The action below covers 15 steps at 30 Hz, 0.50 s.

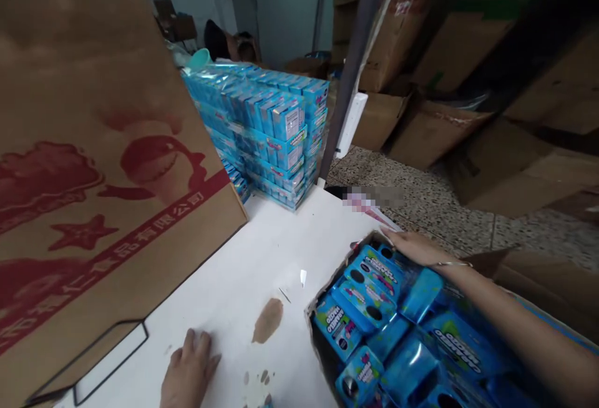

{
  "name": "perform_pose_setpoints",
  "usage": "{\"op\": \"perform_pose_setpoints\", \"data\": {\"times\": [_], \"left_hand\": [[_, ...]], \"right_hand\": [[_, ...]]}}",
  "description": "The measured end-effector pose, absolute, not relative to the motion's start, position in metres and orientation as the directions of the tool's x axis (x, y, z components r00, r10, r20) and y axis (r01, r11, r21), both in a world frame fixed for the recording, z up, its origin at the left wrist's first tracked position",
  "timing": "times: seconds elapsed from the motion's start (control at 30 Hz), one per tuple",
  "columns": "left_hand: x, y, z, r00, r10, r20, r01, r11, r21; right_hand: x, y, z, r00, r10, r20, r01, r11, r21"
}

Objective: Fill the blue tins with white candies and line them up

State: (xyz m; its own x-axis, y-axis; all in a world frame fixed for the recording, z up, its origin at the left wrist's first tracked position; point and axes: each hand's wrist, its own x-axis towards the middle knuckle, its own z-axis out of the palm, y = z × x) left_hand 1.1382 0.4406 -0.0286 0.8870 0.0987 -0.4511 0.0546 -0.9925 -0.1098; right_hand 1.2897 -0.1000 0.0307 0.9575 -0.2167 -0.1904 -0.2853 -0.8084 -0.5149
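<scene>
My left hand (188, 372) rests on the white tabletop (219, 296), fingers slightly bent and apart, holding nothing. On the right, my right hand (412, 248) grips the far rim of an open cardboard box (320, 347), its fingertips partly hidden at the corner. Inside that box lie several small blue candy boxes (336, 324) printed "Caramelo Macizo", piled at different angles. My right forearm, with a thin bracelet (452, 264) at the wrist, stretches along the box's right side.
A large printed carton (154, 221) stands at the left, with a black wire frame (112, 358) before it. Stacked blue packs in clear wrap (262, 121) stand at the table's back. A dark post (350, 65) rises behind; brown cartons (449, 133) crowd the floor right.
</scene>
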Motion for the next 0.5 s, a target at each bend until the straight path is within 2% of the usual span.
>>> {"op": "perform_pose_setpoints", "data": {"times": [0.1, 0.2, 0.27, 0.33, 0.4, 0.47, 0.5], "left_hand": [[1.134, 0.442, -0.035, 0.897, 0.120, -0.424, 0.076, -0.990, -0.119], [1.135, 0.444, -0.039, 0.889, 0.131, -0.438, 0.073, -0.987, -0.145], [1.135, 0.443, -0.039, 0.881, 0.137, -0.454, 0.072, -0.985, -0.156], [1.134, 0.440, -0.037, 0.884, 0.149, -0.443, 0.088, -0.984, -0.156], [1.132, 0.437, -0.035, 0.893, 0.154, -0.422, 0.097, -0.984, -0.152], [1.132, 0.433, -0.032, 0.901, 0.145, -0.408, 0.090, -0.984, -0.152], [1.132, 0.431, -0.030, 0.902, 0.143, -0.407, 0.087, -0.985, -0.152]], "right_hand": [[1.269, -0.063, 0.049, 0.921, -0.037, -0.387, -0.250, -0.818, -0.517], [1.271, -0.030, 0.062, 0.845, 0.214, -0.490, -0.162, -0.771, -0.616], [1.288, -0.023, 0.063, 0.765, 0.283, -0.578, -0.176, -0.771, -0.612], [1.312, -0.032, 0.058, 0.762, 0.188, -0.619, -0.179, -0.858, -0.481], [1.332, -0.048, 0.046, 0.825, 0.045, -0.564, -0.115, -0.962, -0.246], [1.339, -0.061, 0.029, 0.855, -0.017, -0.519, -0.039, -0.999, -0.032], [1.339, -0.064, 0.020, 0.856, -0.022, -0.517, -0.007, -0.999, 0.031]]}}
